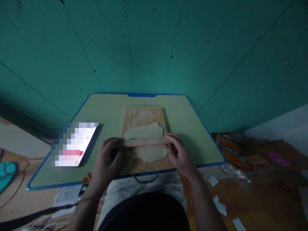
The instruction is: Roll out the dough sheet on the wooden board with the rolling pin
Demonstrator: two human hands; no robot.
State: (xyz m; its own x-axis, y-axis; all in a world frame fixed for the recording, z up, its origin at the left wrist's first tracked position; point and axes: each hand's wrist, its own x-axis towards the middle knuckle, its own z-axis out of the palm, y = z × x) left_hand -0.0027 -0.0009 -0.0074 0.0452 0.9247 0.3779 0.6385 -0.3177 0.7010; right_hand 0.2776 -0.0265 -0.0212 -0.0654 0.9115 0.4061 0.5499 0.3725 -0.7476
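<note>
A green bench (192, 128) with a blue rim sits low in front of the person, with a teal wall behind it. On the bench, near its middle, lies a wooden board (141, 117), long axis running away from the person. A flat sheet of dough (144, 154) lies on the near half of the board, spreading slightly past the board's right edge. To the left of the board, apart from it, rests a blurred white card (74, 144).

Across the dough lies a pin (144, 142), its long axis running left to right, square to the board's length. It rests on the dough about midway, so dough shows both beyond it and nearer the person.

The left hand (108, 157) is at the pin's left end and the right hand (179, 154) at its right end, each equally near. The fingers (174, 138) of both hands curl loosely over the ends, palms pressing down from above rather than clenched tight. The dough thus lies between the two hands, under the pin.
</note>
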